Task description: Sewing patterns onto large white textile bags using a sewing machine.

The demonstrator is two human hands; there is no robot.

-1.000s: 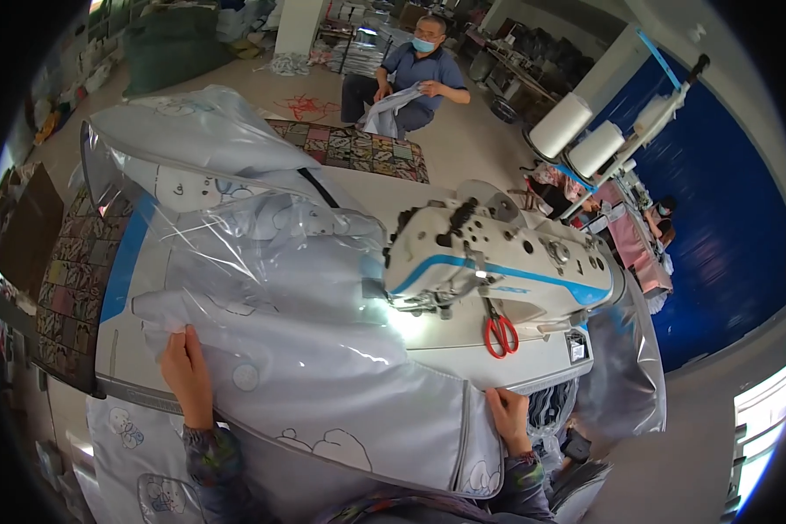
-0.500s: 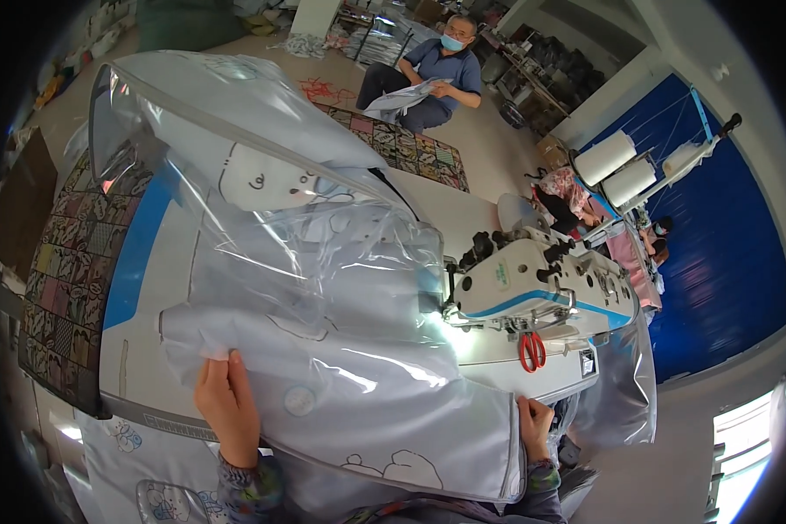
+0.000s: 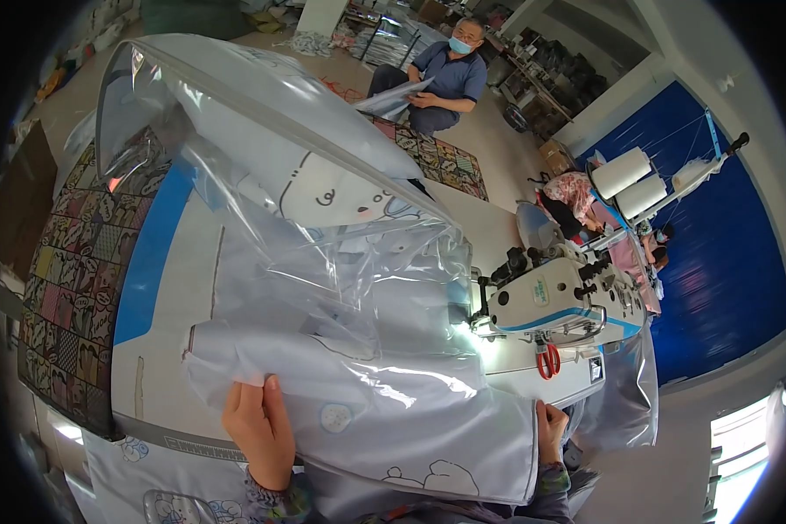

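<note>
Reading the clock from the middle of your view, your left hand (image 3: 262,428) is at 7 o'clock, its thumb and fingertips pinched together on the near part of the grey cloth (image 3: 428,428). Your right hand (image 3: 550,432) is between 4 and 5 o'clock, fingers curled in and closed on the cloth's right edge, close to its corner. Between your two hands the cloth spreads across 6 o'clock, showing a printed outline drawing and a small round print, with a dark trim along its border. It lies over the white table (image 3: 162,375) and runs up to the lit spot of the sewing machine (image 3: 550,301), which sits between 3 and 4 o'clock; you cannot tell whether any of it is under the needle.

Clear plastic (image 3: 349,271), creased and shiny, covers the cloth towards 10 and 11 o'clock, where a raised part shows a cartoon face. The red-handled scissors (image 3: 548,362) lie at 4 o'clock, just beside the machine. Two white thread cones (image 3: 620,173) stand tilted in your view at 2 o'clock. A ruler strip (image 3: 205,447) marks your table's near edge between 7 and 8 o'clock. Past 12 o'clock, a masked co-worker (image 3: 450,83) sits holding pale cloth.
</note>
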